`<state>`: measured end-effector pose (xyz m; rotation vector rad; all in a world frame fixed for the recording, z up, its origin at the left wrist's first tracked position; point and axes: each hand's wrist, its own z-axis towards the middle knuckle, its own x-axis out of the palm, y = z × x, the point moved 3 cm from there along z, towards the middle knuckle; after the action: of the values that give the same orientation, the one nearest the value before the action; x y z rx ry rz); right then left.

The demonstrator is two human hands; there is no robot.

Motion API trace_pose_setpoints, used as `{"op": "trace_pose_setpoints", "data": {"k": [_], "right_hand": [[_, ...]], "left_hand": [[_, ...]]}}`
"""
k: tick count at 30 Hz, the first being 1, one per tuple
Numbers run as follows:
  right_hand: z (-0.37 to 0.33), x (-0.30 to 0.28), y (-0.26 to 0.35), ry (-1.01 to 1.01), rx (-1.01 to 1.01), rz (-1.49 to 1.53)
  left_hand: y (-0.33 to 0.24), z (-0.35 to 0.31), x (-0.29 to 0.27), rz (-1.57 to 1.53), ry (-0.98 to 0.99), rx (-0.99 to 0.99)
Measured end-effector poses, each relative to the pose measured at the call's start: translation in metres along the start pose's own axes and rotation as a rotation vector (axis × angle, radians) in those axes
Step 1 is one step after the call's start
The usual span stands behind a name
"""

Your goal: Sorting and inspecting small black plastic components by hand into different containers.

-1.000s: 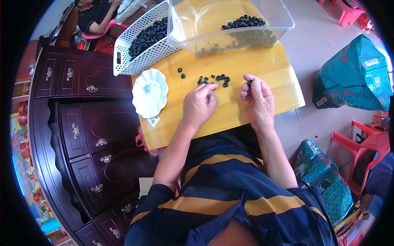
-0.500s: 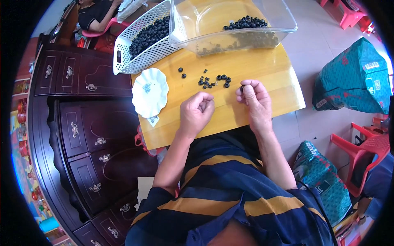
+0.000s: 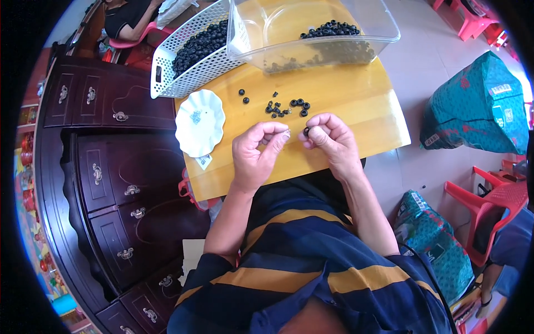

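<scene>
Between the thumb and fingers of my right hand (image 3: pixel 334 143) is a small round black part (image 3: pixel 306 132), mostly covered by the fingertips. My left hand (image 3: pixel 257 153) faces it across a narrow gap. Its thumb and forefinger are pinched together; whatever they hold is too small to make out. Beyond my hands, several black ring-shaped parts (image 3: pixel 300 102) lie on the yellow wooden table (image 3: pixel 356 119). Smaller black pieces (image 3: pixel 270 109) are scattered just left of them. Two more round black parts (image 3: pixel 246 100) sit nearer the white scalloped dish (image 3: pixel 194 133), which holds tiny pale bits.
Along the table's far side stand a white perforated basket (image 3: pixel 162 85) and a clear plastic bin (image 3: pixel 311 54), both holding black parts. A dark wooden cabinet (image 3: pixel 144 167) flanks the left. Teal sacks (image 3: pixel 464 111) and a red plastic chair (image 3: pixel 489 200) are at the right; other people sit nearby.
My right hand has moved left with the black part, closer to my left hand. The left hand has turned from a loose curl to a fingertip pinch pointing right.
</scene>
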<state>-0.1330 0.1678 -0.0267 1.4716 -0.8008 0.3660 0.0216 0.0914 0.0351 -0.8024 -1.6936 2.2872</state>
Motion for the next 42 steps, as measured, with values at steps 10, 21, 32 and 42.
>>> {"op": "trace_pose_setpoints", "data": {"k": [10,21,32,42], "right_hand": [[-0.002,0.0,-0.006,0.061,0.072,0.121],[-0.002,0.003,-0.004,0.079,0.053,0.056],[-0.004,0.002,0.002,0.023,0.109,0.079],[-0.004,0.001,0.001,-0.011,0.139,0.098]], "left_hand": [[-0.028,0.011,0.011,0.158,0.051,0.291],[-0.023,0.012,0.012,0.052,0.149,0.145],[0.038,0.087,-0.027,0.57,0.073,0.051],[0.063,0.123,-0.015,0.801,0.294,0.087]]}}
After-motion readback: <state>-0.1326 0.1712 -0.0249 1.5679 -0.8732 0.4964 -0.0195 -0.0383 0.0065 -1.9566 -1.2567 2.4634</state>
